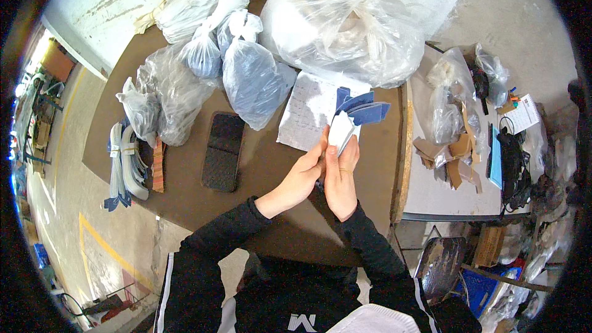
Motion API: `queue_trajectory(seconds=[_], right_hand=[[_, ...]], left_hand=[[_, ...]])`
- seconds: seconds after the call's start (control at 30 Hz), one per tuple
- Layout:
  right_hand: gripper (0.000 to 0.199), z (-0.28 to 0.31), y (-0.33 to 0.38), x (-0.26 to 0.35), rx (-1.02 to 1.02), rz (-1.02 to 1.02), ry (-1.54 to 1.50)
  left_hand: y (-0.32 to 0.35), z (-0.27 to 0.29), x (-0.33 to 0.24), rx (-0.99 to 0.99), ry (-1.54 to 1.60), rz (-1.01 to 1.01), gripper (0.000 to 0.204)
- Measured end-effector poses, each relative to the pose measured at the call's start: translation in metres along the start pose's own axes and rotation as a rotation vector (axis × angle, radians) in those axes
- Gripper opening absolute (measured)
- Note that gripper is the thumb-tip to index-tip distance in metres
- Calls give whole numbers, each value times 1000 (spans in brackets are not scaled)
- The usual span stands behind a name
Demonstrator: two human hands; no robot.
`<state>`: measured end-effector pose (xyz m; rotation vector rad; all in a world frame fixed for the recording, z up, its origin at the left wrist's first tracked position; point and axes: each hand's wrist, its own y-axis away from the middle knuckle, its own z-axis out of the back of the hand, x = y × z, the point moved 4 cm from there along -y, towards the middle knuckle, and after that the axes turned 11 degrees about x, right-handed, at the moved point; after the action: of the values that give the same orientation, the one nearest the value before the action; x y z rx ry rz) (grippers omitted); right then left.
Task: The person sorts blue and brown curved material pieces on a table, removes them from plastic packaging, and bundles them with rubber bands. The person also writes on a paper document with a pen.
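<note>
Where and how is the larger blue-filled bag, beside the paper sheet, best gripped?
Probably by its gathered neck, coming from above: the blue-filled bag narrows there at its far end, while its wide, bulging body offers no slim part to close on.

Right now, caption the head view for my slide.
Left hand and right hand hold flat blue and white pieces above a brown tabletop.

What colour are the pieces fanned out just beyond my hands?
The fanned pieces are dark blue, clearest in the head view.
</note>
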<state>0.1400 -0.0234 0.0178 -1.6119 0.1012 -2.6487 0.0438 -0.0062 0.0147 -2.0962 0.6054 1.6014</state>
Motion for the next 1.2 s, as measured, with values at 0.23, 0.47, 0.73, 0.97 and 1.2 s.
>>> queue_trajectory(seconds=[0.23, 0.47, 0.73, 0.97, 1.2], right_hand=[[55, 10, 1, 5, -19, 8, -186], [27, 39, -20, 15, -48, 133, -365], [27, 38, -60, -44, -164, 276, 581], [27, 44, -60, -51, -50, 45, 335], [29, 43, -68, -46, -75, 89, 505]], left_hand=[[2, -1, 8, 53, 142, 203, 53], [2, 25, -12, -24, 363, 59, 43], [-5, 54, -19, -162, 401, 101, 34], [-5, 48, -7, -131, 237, 212, 31], [-6, 53, -3, -167, 207, 207, 28]])
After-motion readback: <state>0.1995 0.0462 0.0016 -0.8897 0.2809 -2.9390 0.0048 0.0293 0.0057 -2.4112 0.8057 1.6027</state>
